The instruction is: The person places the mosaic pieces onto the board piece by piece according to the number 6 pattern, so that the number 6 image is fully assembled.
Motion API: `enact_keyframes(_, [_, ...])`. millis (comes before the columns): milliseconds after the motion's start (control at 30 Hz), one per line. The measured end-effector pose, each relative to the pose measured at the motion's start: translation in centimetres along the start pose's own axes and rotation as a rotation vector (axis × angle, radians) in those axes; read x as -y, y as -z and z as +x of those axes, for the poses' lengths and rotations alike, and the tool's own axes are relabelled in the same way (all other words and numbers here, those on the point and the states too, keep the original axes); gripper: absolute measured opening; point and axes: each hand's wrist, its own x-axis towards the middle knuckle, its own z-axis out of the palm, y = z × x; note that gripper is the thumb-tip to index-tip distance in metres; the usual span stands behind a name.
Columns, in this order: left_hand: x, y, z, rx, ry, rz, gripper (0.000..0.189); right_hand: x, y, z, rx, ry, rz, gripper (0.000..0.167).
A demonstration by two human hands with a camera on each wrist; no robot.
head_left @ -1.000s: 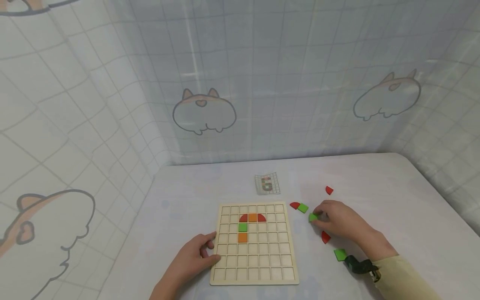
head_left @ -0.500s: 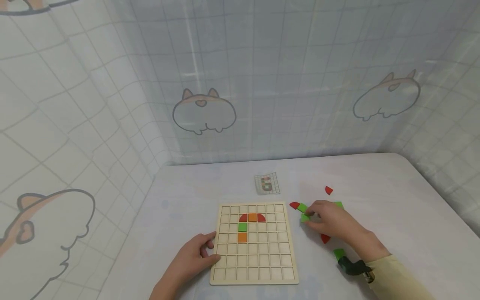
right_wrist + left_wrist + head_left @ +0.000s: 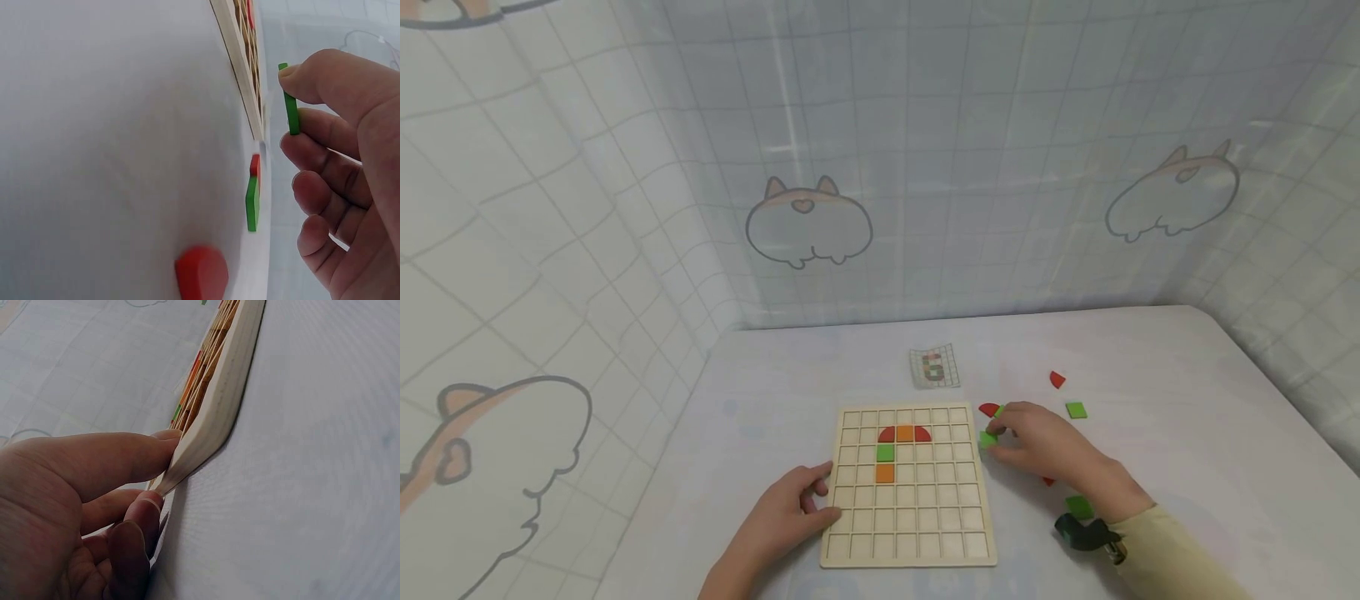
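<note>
Left hand (image 3: 786, 508): at the board's left edge; grip spread, thumb and forefinger well apart along the edge, both touching it. Thumb on the rim; remaining fingers loosely bent.

Board (image 3: 928, 521): pale, square-celled, flat on the tabletop (image 3: 790, 367). Third column: red quarter-round (image 3: 887, 435) in the second row from the far edge, green square (image 3: 886, 453) one row nearer, orange square (image 3: 885, 473) nearer again. Second row continues rightward with an orange square and a second red quarter-round.

Paper slip (image 3: 935, 367): gridded, printed with a blocky figure; beyond the board's far edge.

Held tile (image 3: 988, 439): green, square; just beside the board's right edge in the head view, raised off the tabletop.

Right hand (image 3: 1045, 442): grip narrowed to a pinch, thumb and forefinger parted only by the held tile; other fingers bent, holding nothing.

Loose pieces, tabletop: red wedge (image 3: 988, 409) touching a green piece partly hidden by the fingers; red piece (image 3: 1048, 481), mostly hidden by the hand; red wedge at the far side; green tile just nearer; another green tile by the wrist.

Wrist device (image 3: 1078, 532): dark, at the cuff of a pale yellow sleeve (image 3: 1176, 554).
</note>
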Motion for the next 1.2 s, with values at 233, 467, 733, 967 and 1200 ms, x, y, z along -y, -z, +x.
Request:
enact_keyframes(233, [-0.1, 0.0, 0.0, -0.002, 0.002, -0.002, 0.073, 1.2, -0.4, 0.7, 0.029, 0.005, 0.016, 0.023])
enact_keyframes(467, [0.2, 0.0, 0.0, -0.001, -0.003, 0.006, 0.073, 2.4, -0.9, 1.6, 0.028, 0.038, 0.045, 0.024])
enact_keyframes(733, [0.2, 0.1, 0.1, 0.003, 0.002, 0.009, 0.074, 3.8, -1.8, 2.6, 0.032, 0.058, 0.026, 0.025])
enact_keyframes(967, [0.2, 0.1, 0.0, 0.001, 0.004, 0.019, 0.074, 5.0, -2.1, 3.3, 0.084, 0.044, 0.060, 0.021])
enact_keyframes(1200, [-0.1, 0.1, 0.0, -0.003, 0.010, 0.015, 0.073, 6.1, -2.6, 3.7, 0.084, 0.069, 0.064, 0.023])
